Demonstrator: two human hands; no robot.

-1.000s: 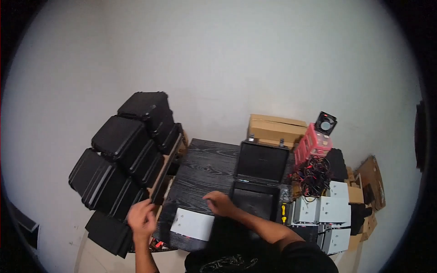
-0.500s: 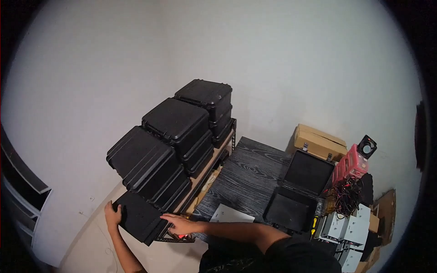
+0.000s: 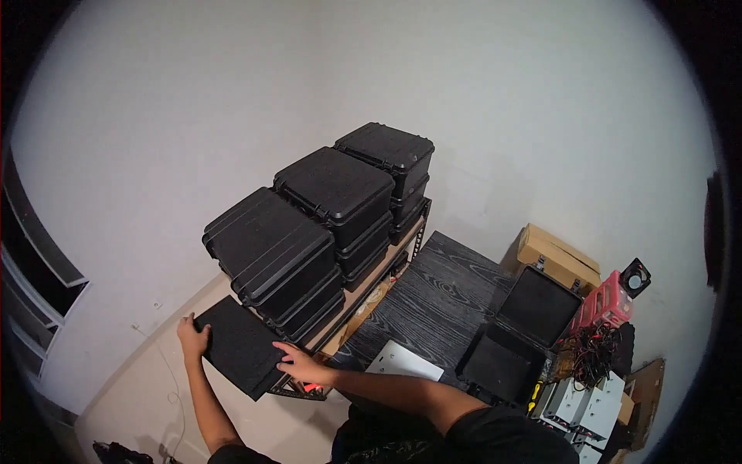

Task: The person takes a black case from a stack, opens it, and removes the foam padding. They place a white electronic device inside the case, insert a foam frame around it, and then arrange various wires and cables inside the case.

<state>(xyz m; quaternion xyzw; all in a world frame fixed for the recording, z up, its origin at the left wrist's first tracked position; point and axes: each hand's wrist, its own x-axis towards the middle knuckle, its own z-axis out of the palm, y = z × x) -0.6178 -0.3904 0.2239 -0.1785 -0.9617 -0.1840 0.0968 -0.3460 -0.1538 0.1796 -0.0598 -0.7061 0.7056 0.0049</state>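
Observation:
A dark, matte square sheet that looks like black foam (image 3: 238,346) lies flat at the near end of the shelf, beside the stacked cases. My left hand (image 3: 193,338) grips its left edge, thumb on top and the other fingers out of sight around the rim. At the opposite edge, my right hand (image 3: 303,366) has its fingers apart, the index stretched out against the sheet's right corner. Just beyond the sheet, a stack of black hard cases (image 3: 267,246) stands on the metal-framed shelf (image 3: 357,308).
More black cases (image 3: 334,182) fill the shelf. On the dark wood-grain table (image 3: 437,290) are an open black case (image 3: 502,363) and a white plate (image 3: 403,363). Farther right are a cardboard box (image 3: 558,255), tangled cables (image 3: 593,356), a small fan (image 3: 635,277) and grey metal units (image 3: 595,410).
The view has shifted, so the cases and table appear farther right. The dark sheets, fanned out with layered edges earlier, now look more evenly lined up. Both hands remain at their edges.

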